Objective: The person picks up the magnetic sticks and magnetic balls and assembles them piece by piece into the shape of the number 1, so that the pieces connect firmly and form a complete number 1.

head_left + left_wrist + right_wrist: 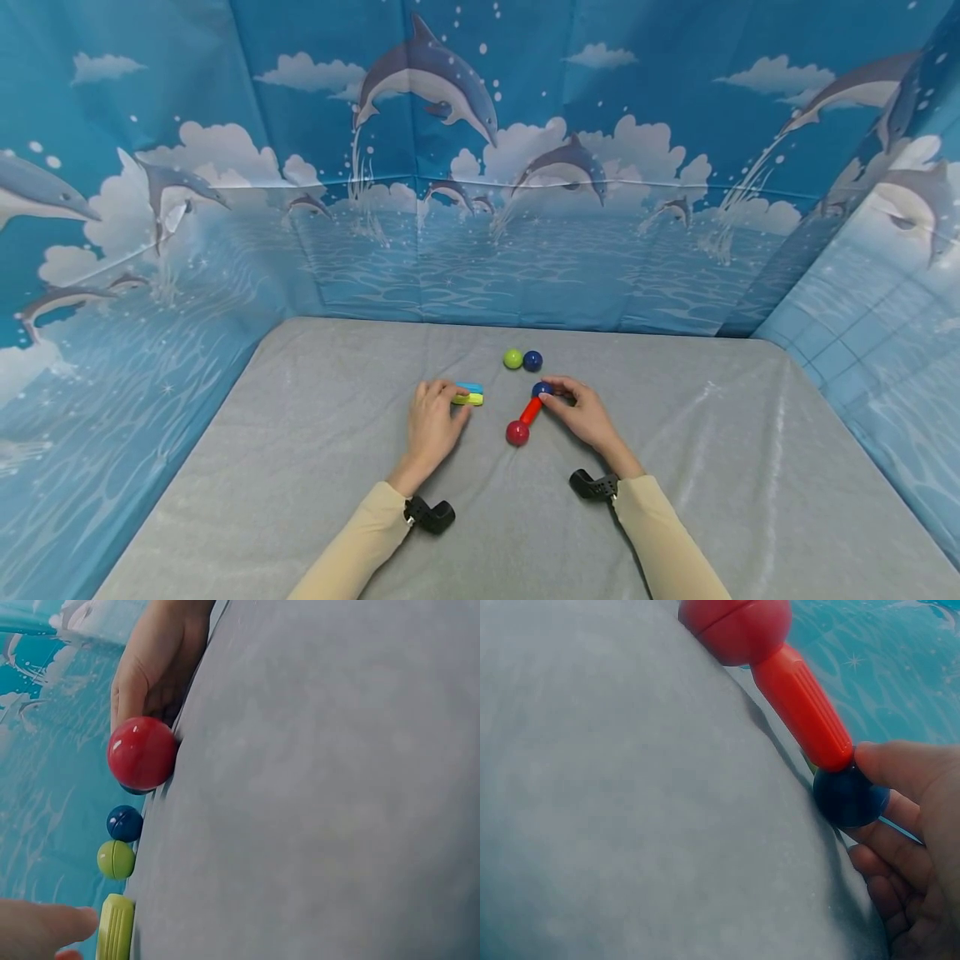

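Red rod assembly: red rod point(531, 410) with a red ball point(517, 432) at one end and a navy ball point(542, 388) at the other; lies centrally, between the two hands.
Assembly long axis: diagonal to the table edge; red ball end points toward the person and left, navy ball end away and right.
Right hand point(587, 418): thumb and fingers pinch the navy ball.
Left hand point(433, 421): thumb and forefinger slightly apart at the left ends of two rods; cannot tell whether it grips them.
Rod pair: light blue rod point(471, 387) beyond yellow-green rod point(472, 400), side by side, long axes roughly left to right.
Loose balls: lime green ball point(513, 359) left of a second navy ball point(532, 360), just beside each other, beyond the assembly.
Surface: grey cloth point(262, 467).
Backdrop: dolphin-print curtain point(450, 275).
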The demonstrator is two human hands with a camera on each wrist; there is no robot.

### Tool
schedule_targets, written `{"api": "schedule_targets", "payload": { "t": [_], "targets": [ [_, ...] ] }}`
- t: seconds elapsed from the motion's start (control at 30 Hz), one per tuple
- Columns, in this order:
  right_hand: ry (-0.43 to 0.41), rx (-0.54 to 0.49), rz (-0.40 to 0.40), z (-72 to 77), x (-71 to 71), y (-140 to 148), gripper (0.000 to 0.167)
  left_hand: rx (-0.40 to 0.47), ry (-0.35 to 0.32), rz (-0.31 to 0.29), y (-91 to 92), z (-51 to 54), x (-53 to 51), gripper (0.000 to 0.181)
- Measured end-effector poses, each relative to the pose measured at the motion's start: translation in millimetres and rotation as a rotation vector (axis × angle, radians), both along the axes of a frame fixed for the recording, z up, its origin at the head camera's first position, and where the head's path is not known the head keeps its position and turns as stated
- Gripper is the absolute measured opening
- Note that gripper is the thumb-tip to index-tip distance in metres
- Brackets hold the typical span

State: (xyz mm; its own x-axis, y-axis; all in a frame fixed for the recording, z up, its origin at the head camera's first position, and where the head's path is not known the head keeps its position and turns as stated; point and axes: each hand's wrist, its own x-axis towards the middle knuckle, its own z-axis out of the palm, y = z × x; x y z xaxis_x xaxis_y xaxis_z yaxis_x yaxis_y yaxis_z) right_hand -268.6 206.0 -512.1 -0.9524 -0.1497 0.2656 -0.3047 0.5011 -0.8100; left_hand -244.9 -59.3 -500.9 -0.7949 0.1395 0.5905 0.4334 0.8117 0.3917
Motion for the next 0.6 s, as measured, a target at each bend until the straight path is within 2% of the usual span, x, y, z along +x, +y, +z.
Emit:
{"api": "schedule_targets", "payload": {
  "t": [0.4,0.6],
  "targets": [
    [0.001,0.028,-0.017,-0.3,-0.3,-1.2,0.035,-0.026,-0.049,0.012,-0.7,-0.7,-4.3,0.023],
    [-0.007,0.022,-0.015,0.0,-0.2,-1.7,0.034,-0.026,-0.064,0.005,-1.4,0.0,-3.3,0.023]
  ]
}}
